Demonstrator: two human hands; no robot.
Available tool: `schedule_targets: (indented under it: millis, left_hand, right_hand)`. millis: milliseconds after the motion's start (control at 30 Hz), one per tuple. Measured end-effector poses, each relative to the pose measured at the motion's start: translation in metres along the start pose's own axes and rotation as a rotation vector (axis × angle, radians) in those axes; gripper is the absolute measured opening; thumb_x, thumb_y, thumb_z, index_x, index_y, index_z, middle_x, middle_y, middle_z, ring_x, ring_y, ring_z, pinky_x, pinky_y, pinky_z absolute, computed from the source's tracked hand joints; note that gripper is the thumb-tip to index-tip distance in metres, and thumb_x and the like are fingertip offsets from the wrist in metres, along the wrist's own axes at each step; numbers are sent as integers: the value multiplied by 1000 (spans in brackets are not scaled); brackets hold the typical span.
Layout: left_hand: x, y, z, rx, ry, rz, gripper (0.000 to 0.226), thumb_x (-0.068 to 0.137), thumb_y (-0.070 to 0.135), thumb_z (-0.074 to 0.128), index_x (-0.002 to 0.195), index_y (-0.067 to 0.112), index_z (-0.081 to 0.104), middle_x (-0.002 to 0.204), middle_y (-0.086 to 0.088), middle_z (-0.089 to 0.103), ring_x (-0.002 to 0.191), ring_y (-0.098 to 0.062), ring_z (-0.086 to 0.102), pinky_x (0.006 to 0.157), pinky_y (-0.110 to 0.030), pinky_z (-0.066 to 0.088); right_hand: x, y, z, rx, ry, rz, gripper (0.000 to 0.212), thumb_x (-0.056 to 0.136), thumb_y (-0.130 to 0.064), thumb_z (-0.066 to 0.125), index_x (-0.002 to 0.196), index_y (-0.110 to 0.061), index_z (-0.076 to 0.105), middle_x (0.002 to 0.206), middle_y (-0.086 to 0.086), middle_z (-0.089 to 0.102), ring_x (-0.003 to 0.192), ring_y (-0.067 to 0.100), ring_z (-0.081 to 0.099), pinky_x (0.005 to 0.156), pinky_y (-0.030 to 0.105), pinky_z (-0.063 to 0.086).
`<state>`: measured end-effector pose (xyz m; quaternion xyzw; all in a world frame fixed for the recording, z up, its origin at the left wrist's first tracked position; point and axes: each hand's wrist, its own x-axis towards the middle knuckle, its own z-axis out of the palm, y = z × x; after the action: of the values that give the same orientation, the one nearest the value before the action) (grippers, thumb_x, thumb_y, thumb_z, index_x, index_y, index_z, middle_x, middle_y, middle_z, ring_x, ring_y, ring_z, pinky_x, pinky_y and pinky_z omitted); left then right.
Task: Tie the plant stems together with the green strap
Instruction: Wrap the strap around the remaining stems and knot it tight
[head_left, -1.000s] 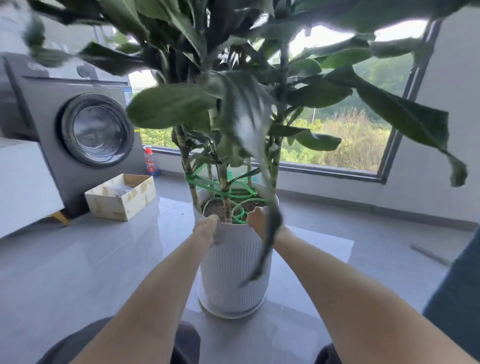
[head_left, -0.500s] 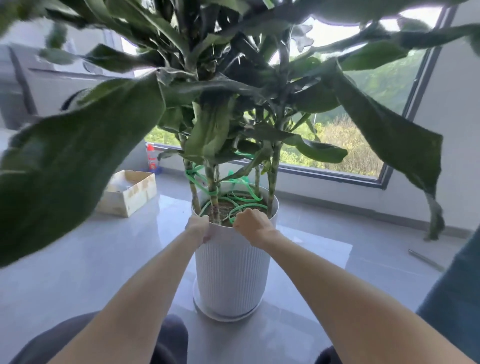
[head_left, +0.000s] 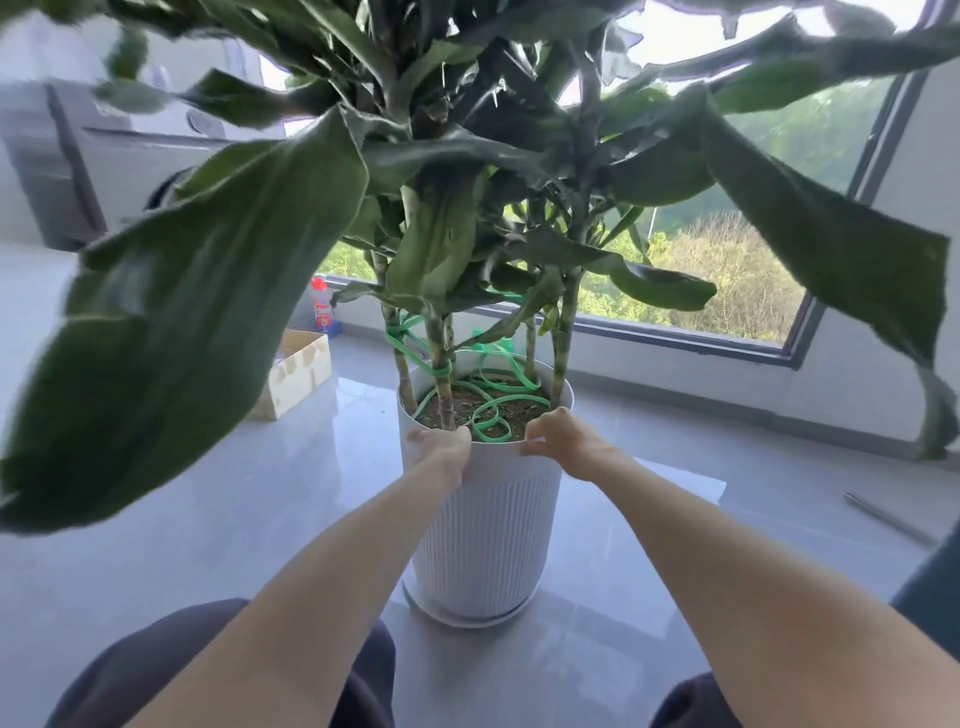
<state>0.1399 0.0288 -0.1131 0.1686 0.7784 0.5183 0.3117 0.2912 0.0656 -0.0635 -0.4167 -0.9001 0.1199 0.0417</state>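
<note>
**Both hands on the pot rim, strap draped in the pot**

Your forearms reach forward and converge on the white pot (head_left: 483, 545), which stands on the floor (head_left: 208, 519). Left hand (head_left: 441, 447): fingers curled over the near rim, gripping it. Right hand (head_left: 563, 441): knuckles up, fingers bent, clamped on the rim just beside the left. The green strap (head_left: 488, 423) winds around the stems (head_left: 439, 364) and lies in loose coils on the soil (head_left: 467, 402), just behind both hands.

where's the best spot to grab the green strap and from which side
Pinch the flat green plastic strap at its loose loop on the soil inside the near rim of the white ribbed pot, from above, between the left hand and right hand: it curls free there, clear of stems.
</note>
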Motion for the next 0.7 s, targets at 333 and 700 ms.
schedule_targets:
  millis: [333,700]
  left_hand:
    - [10,1,-5,7,-81,57,52,89,19,53,131,-4,32,123,-19,53,112,-32,53,91,-36,45]
    - [49,6,0,173,-226,102,67,86,24,53,138,-6,23,133,-20,44,118,-36,51,93,-48,49]
  right_hand:
    - [5,-5,1,-25,-19,42,27,91,-30,60,72,-15,50,85,5,50,79,20,45,68,26,34]
    - [10,-11,-2,-58,-50,46,25,90,-37,60,82,-14,55,87,1,52,81,17,46,68,26,35]
